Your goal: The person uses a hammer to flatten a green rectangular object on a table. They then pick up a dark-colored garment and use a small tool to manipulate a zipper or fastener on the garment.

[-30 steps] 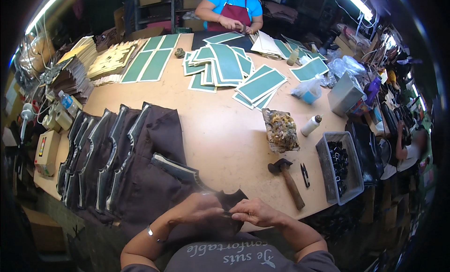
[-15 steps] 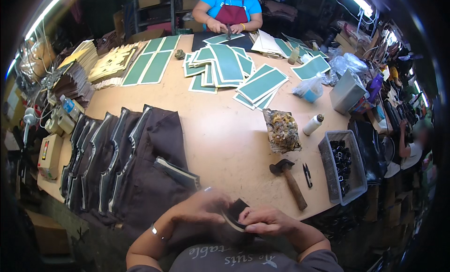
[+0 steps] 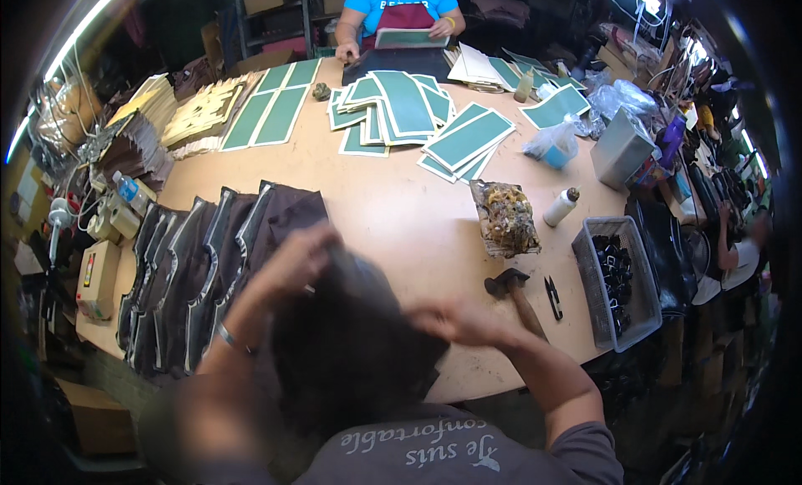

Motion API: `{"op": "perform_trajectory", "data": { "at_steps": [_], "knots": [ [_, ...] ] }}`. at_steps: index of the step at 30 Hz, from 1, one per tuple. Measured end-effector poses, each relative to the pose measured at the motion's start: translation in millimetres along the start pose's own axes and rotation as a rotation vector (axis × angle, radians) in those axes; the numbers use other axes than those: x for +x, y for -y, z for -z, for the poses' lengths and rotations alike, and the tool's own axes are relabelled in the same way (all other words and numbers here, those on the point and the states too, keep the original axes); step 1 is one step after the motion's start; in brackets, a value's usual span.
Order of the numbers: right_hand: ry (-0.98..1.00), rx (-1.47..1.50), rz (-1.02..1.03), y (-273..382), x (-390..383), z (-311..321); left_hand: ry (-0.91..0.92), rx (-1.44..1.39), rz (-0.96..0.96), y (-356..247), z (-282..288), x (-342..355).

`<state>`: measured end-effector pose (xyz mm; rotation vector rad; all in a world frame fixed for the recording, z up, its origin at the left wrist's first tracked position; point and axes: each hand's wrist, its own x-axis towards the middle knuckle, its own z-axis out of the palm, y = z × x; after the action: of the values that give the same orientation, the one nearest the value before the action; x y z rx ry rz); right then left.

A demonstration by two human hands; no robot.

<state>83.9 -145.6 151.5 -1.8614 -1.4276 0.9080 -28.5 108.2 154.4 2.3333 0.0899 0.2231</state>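
A dark brown cloth piece (image 3: 351, 351), smeared by motion, is lifted in front of me at the table's near edge. My left hand (image 3: 301, 255) is closed on its upper left edge, wearing a ring, with a bracelet on the wrist. At its right edge my right hand (image 3: 455, 322) grips it, fingers blurred. To the left, several dark brown pieces with pale-trimmed curved edges (image 3: 196, 259) lie overlapped in a row. Beyond my right hand are a hammer (image 3: 520, 299), partly covered by my forearm, and black thread snips (image 3: 554, 298).
A grey basket of black buckles (image 3: 586, 276), a white bottle (image 3: 560, 207) and a glue-crusted block (image 3: 506, 219) stand at the right. Green rectangular panels (image 3: 407, 109) lie mid-table. Opposite, a co-worker (image 3: 401, 17) holds a green panel. A beige box (image 3: 98, 278) sits far left.
The dark cloth piece has been raised and spread, covering the near table edge. My left hand moved up and left, my right hand up. The co-worker has lifted a panel.
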Motion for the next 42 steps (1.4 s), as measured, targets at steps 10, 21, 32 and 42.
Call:
{"op": "perform_trajectory", "data": {
  "at_steps": [10,21,32,42],
  "knots": [
    [-1.116,-0.268,0.728,-10,40,20,-0.67,1.023,-0.863,-123,50,-27],
    [-0.313,-0.637,0.075,-108,-4,-103,0.107,0.372,-0.326,10,-136,-34],
    [-0.695,-0.866,-0.616,-158,-105,-30,0.197,0.43,-0.33,52,-167,-7],
    [-0.66,-0.445,-0.278,-98,-91,-56,0.443,0.403,-0.252,44,-166,34]
  ]
}}
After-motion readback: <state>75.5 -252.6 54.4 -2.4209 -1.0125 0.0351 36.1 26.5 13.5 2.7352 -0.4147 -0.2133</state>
